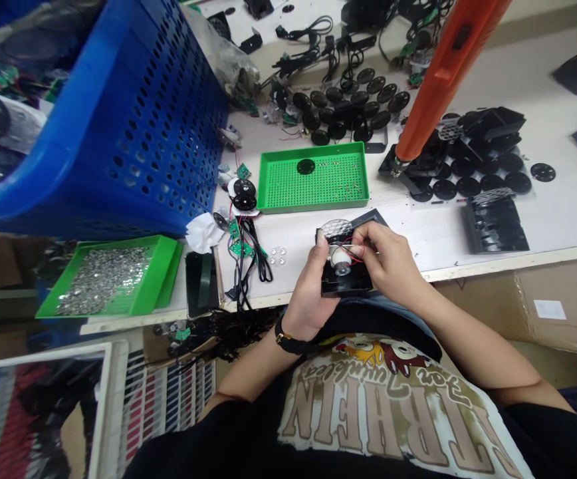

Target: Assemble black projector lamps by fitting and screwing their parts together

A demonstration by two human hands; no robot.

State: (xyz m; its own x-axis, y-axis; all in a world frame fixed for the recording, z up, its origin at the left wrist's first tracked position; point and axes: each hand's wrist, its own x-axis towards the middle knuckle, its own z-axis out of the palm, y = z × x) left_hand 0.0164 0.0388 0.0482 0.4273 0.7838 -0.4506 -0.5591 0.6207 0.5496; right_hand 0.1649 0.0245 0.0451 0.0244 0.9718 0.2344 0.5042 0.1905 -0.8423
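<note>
My left hand [313, 286] grips a black plastic housing [346, 285] by its left side, thumb on top, just over the table's front edge. Inside the housing sits a small white motor-like part [341, 261] with a clear round end. Red and black wires [352, 249] run from it. My right hand [385, 258] pinches these wires between thumb and fingers at the housing's right side. Behind the hands lie a patterned clear disc [336, 227] and a flat black piece [371, 218], partly covered by my fingers.
A green tray [313, 199] holds a black disc and small screws. An orange electric screwdriver [433, 86] hangs at the right, its tip above black parts. On the left stand a blue basket [169, 120] and a green tray of metal pieces [104, 276]. Black discs [353, 106] lie behind.
</note>
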